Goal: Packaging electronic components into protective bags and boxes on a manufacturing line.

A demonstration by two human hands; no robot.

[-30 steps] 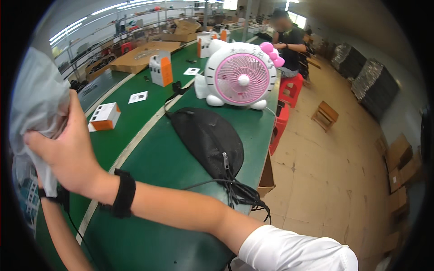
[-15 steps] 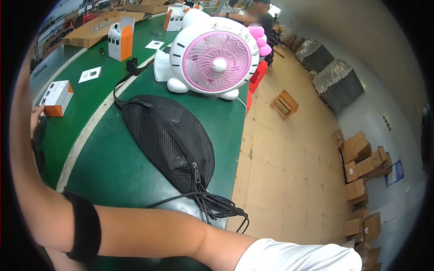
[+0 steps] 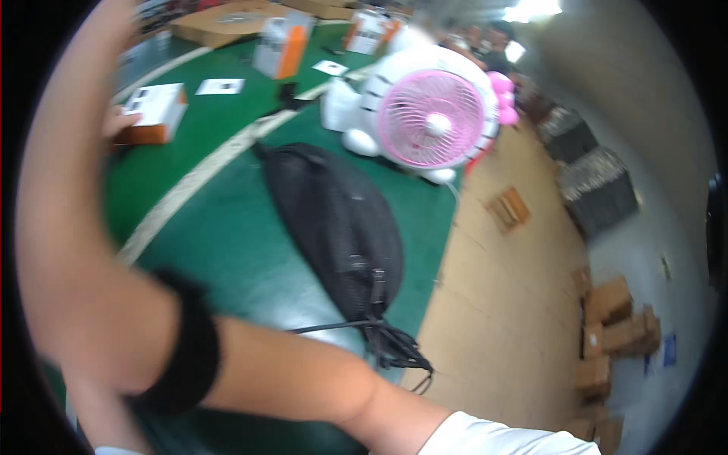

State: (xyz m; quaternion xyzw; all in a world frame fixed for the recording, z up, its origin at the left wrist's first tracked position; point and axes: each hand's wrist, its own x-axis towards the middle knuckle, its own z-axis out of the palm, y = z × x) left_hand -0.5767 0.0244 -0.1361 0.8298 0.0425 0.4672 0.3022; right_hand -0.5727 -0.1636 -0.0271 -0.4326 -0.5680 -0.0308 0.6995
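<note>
A white-and-orange cardboard box lies on the green tabletop at the far left. My left hand grips its left end; only some fingers show, the rest hidden behind my right forearm. That forearm crosses the left side of the view, bent up at the elbow, with a black band around the arm. My right hand is beyond the upper edge. Right of the box lies a small white printed card. A black mesh zip bag with black cables rests in the middle of the table.
A white cat-shaped fan with a pink grille stands at the table's far right. More white-and-orange boxes and a flat carton sit farther back. On the floor are a wooden stool and stacked cartons along the wall.
The whole scene has shifted rightward and blurred as the view turned left. More of the fingers on the box now shows. The right forearm still stretches up, its hand out of sight.
</note>
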